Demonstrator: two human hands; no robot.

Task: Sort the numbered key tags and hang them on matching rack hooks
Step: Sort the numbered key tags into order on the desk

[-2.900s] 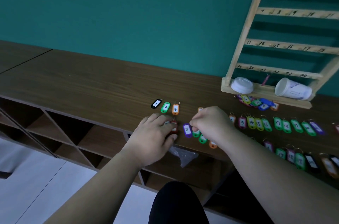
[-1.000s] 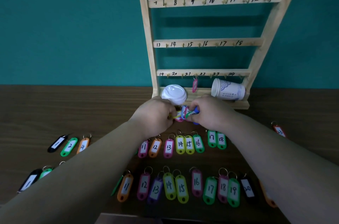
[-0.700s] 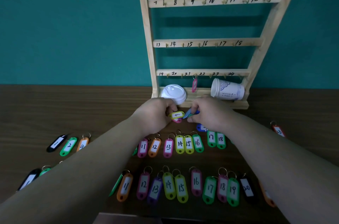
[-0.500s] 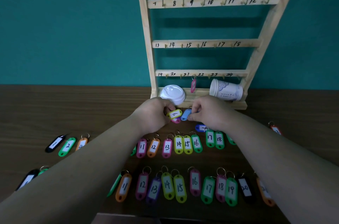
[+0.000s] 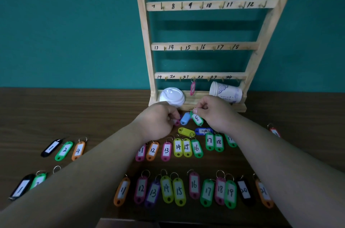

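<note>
Yellow tag (image 5: 185,132) is out of the left hand (image 5: 160,120) and now lies on the desk (image 5: 93,115) above the 14/15 row. Left hand pinches a mostly hidden pink tag (image 5: 176,122). Right hand (image 5: 214,114) dropped the light-blue tag (image 5: 184,118) and now pinches the green tag (image 5: 197,119) by its ring. Still sorting the pile; rack (image 5: 201,75) is nearly bare.

The left forearm (image 5: 89,168) and right forearm (image 5: 276,155) are stretched forward, converging. The left hand (image 5: 158,119) is curled knuckles-up, its fingertips closed on a small pink tag (image 5: 177,122). Just beside it, a green tag (image 5: 197,119) is pinched by its ring in the right hand (image 5: 214,112).
</note>
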